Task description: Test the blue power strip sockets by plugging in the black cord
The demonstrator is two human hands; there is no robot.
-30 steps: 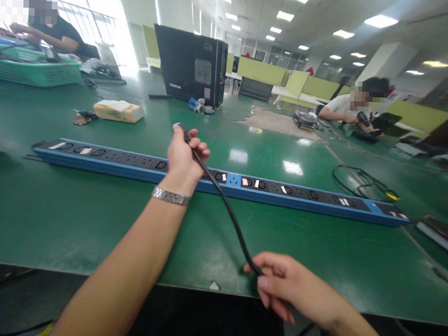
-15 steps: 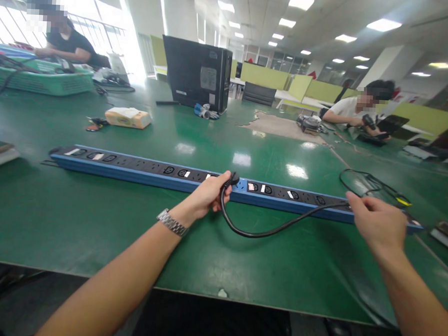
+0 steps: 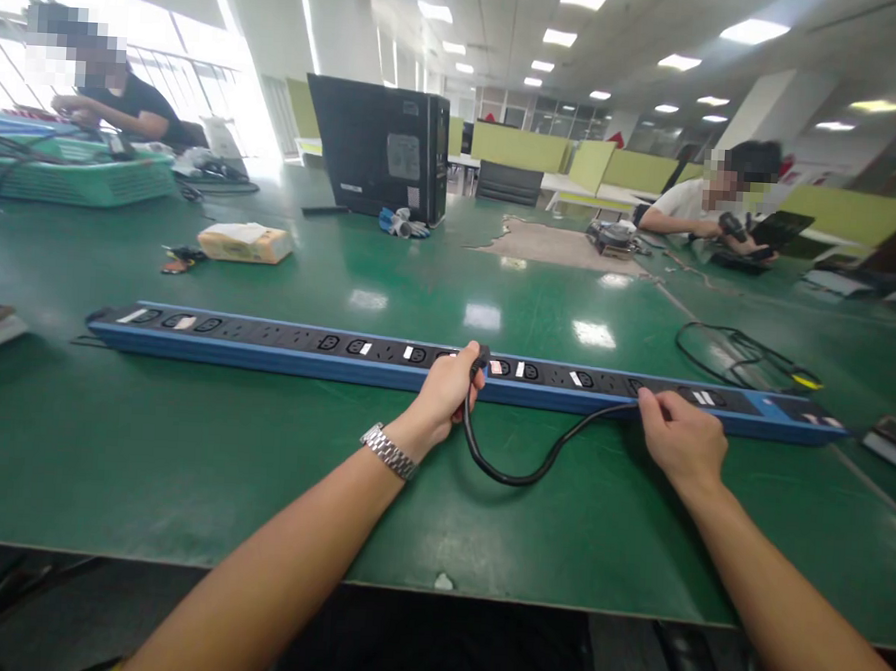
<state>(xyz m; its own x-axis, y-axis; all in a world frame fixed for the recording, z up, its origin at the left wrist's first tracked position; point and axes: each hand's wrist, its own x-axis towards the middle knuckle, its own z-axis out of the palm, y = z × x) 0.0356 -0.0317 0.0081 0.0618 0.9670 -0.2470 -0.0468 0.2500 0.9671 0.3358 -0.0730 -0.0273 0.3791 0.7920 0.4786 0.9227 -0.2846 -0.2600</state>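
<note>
A long blue power strip (image 3: 282, 342) is laid across the middle of the frame on the green table (image 3: 187, 442). A black plug (image 3: 480, 359) is held in the closed grip of the left hand (image 3: 449, 391) at the strip's centre. The black cable (image 3: 516, 474) is looped below and pinched by the right hand (image 3: 679, 443) at centre right. White labels are seen beside the sockets, their writing too small to be read.

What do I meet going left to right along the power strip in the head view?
Power strip's left end, then left hand holding the plug, black cable looping down, right hand on the cable, then the strip's right end.
</note>
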